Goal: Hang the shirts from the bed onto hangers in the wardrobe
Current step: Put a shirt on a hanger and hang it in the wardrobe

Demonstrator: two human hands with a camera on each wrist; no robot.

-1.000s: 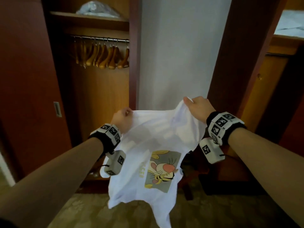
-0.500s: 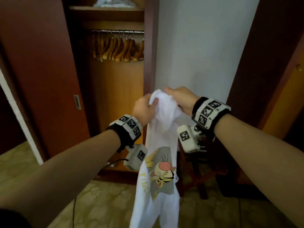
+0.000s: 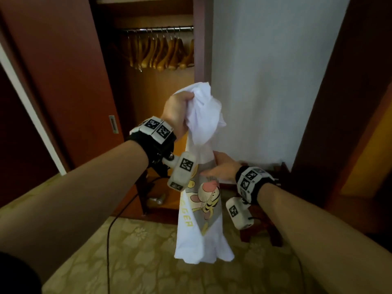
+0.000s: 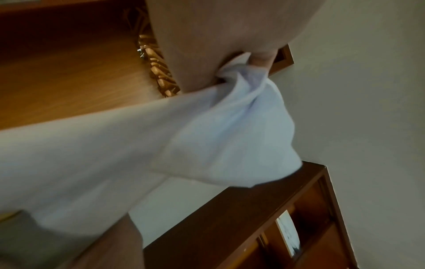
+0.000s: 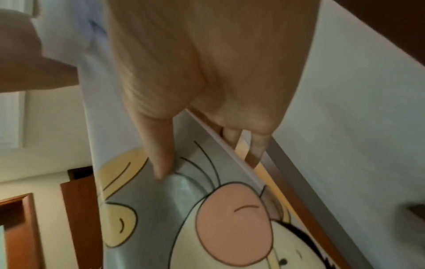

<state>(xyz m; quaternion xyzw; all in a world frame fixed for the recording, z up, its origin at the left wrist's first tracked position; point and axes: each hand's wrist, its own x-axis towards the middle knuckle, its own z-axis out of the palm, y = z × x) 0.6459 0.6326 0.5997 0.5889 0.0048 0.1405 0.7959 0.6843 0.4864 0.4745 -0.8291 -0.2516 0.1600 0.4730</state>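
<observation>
Our left hand (image 3: 178,112) has its fingers curled tight round the bunched top of the white shirt (image 3: 201,219), so the shirt hangs from that one fist in a narrow drape, cartoon print facing us, its hem above the patterned floor (image 3: 135,251). Our right hand (image 3: 222,169) is lower down, fingers nearly straight and loose, thumb on the print and the other fingers behind the cloth, steadying it more than gripping it. The shirt is in mid-air in front of the open wardrobe (image 3: 157,98), well apart from the wooden hangers (image 3: 161,54) that crowd the metal rail (image 3: 159,29) above. We judge this as the carrying step, the shirt gathered into one hand. Next we probably need the right hand free to reach up and lift one hanger off the rail, then find the shirt's neck opening.
</observation>
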